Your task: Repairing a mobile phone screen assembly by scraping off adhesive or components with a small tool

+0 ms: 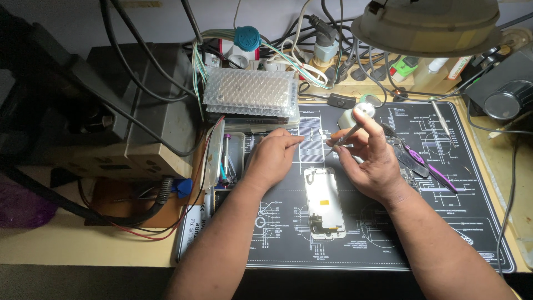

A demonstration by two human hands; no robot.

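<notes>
- Right hand (367, 157): fingers closed around a thin screwdriver (345, 136), tip angled down-left toward the left hand's fingertips.
- Left hand (273, 155): palm down, fingers pinched together at something tiny; can't tell what. Fingertips just short of the screwdriver tip.
- Phone (323, 201): opened, white frame, flat on the mat (444, 222), just below and between both hands, touching neither.
- Purple tweezers (430, 166) and a dark pry tool (411, 162): on the mat just right of the right hand.
- Bubble-wrapped packs (250, 91): stacked above the left hand, well apart.
- Lamp (427, 25): overhead, above the right hand.
- Mat sits on the worktop (66, 244).
</notes>
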